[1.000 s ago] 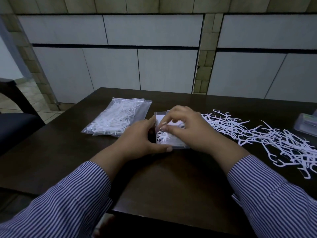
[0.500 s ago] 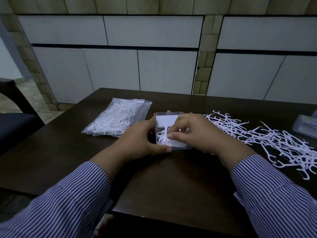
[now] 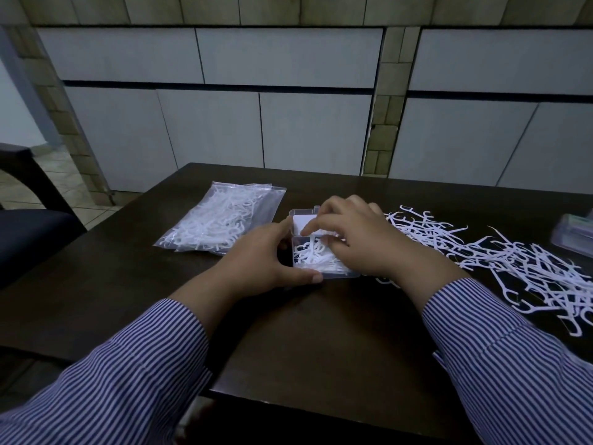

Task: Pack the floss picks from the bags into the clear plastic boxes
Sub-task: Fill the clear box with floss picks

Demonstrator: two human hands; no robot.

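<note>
- A left hand (image 3: 256,261) grips the box (image 3: 324,271) at its near corner, thumb curled along the front edge
- The right hand (image 3: 356,239) lies over the box, fingers bent onto the picks (image 3: 313,256) inside; whether it pinches one cannot be told
- Loose picks (image 3: 500,258) lie to the right, a full bag (image 3: 221,221) to the left
- Light, thin and springy, the picks likely tangle; best taken by the handles

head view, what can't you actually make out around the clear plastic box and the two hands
- Clear plastic box: its right side is hidden under the right hand, so how full it is cannot be told.
- Right hand's fingertips: too dim and small to tell whether they pinch a pick.
- Loose pile of white floss picks: cut off by the right edge.
- Second clear box: cropped at the right edge; contents unclear.
</note>
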